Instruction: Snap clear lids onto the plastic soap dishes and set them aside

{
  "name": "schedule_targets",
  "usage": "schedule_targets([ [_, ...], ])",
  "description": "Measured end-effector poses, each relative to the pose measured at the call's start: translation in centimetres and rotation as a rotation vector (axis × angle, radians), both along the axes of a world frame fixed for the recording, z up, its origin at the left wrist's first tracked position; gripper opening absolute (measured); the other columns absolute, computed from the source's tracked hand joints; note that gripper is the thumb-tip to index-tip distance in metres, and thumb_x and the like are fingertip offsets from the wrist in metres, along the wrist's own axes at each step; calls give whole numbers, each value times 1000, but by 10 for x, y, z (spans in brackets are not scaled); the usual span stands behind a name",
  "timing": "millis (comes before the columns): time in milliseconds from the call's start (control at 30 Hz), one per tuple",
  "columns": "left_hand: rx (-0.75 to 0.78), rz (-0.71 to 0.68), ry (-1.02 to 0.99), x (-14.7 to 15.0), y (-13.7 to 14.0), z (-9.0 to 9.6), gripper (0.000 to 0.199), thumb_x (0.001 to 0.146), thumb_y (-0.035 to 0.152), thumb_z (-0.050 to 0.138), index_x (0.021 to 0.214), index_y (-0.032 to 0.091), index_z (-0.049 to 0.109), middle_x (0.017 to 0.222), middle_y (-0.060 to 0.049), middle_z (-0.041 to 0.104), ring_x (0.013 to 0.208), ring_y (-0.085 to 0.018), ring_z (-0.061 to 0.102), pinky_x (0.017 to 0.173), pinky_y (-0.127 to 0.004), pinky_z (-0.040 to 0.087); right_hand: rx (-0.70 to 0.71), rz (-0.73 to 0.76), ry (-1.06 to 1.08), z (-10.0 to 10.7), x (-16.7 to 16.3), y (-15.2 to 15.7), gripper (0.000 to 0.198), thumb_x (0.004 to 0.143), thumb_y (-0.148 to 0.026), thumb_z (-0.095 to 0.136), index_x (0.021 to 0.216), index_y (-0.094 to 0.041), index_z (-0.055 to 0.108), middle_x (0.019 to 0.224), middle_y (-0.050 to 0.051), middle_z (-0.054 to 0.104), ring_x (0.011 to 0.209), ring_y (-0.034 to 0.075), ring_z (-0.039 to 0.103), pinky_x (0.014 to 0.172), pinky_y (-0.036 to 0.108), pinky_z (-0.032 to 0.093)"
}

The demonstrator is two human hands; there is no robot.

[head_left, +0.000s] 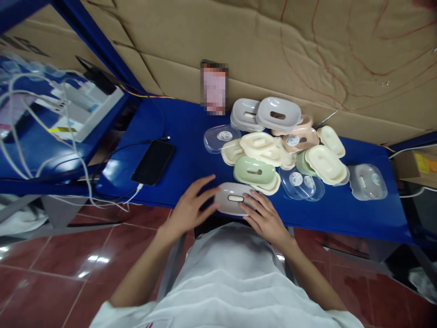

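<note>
A grey oval plastic dish (235, 197) with a slot in its middle lies at the near edge of the blue table (191, 150). My left hand (191, 206) rests at its left end with fingers spread over the rim. My right hand (262, 215) covers its right end, fingers curled on the edge. Just behind the dish is a heap of similar pieces: a green one (254, 171), cream ones (259, 143), grey ones (278, 113), pink ones (300, 139) and clear lids (302, 183).
A black phone (153, 161) lies on the table to the left, plugged into a white cable. Another phone (214, 87) leans upright against the cardboard wall. A separate clear-grey dish (368, 182) sits at the right. White cables and a tray lie on the left shelf.
</note>
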State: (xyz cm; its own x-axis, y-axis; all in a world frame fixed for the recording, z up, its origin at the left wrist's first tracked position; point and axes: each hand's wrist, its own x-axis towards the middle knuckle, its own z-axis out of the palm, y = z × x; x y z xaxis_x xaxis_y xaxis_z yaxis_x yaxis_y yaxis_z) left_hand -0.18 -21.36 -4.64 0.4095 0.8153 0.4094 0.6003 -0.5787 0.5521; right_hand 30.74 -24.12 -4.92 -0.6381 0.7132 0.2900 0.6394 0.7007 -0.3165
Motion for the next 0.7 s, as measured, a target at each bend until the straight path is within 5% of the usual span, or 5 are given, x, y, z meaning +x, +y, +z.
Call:
schedule_targets([
  [200, -59, 245, 143, 2, 130, 13, 73, 94, 52, 79, 157, 22, 54, 175, -20, 34, 162, -43, 35, 128, -62, 38, -14, 4, 5, 1, -9, 2, 48, 106, -31, 65, 153, -24, 59, 162, 13, 57, 158, 31, 44, 127, 57, 45],
  [300, -112, 263, 108, -3, 150, 15, 64, 94, 51, 79, 149, 22, 62, 168, -18, 47, 155, -39, 47, 128, -59, 40, -31, -54, 45, -1, -9, 0, 67, 105, -38, 68, 165, -28, 43, 169, 17, 46, 160, 35, 41, 125, 60, 47],
  [433, -67, 270, -47, -28, 94, 30, 53, 97, 50, 77, 143, 26, 67, 160, -11, 58, 147, -32, 59, 126, -55, 45, -76, -151, 160, -6, -1, -3, 81, 106, -39, 66, 174, -33, 22, 171, 16, 43, 160, 35, 41, 123, 60, 49],
  [533, -160, 123, -92, -40, 32, 38, 56, 93, 50, 81, 144, 30, 66, 159, -8, 60, 147, -31, 59, 125, -55, 48, -109, -176, 206, -7, 5, -3, 85, 106, -41, 66, 175, -35, 17, 172, 15, 41, 160, 34, 42, 122, 58, 50],
  [700, -233, -73, -86, -21, -16, 21, 54, 98, 42, 78, 148, 31, 63, 169, -11, 48, 151, -31, 55, 121, -49, 54, -54, -85, 214, -4, 6, 3, 95, 101, -44, 74, 175, -38, 16, 178, 13, 32, 162, 34, 38, 124, 57, 49],
])
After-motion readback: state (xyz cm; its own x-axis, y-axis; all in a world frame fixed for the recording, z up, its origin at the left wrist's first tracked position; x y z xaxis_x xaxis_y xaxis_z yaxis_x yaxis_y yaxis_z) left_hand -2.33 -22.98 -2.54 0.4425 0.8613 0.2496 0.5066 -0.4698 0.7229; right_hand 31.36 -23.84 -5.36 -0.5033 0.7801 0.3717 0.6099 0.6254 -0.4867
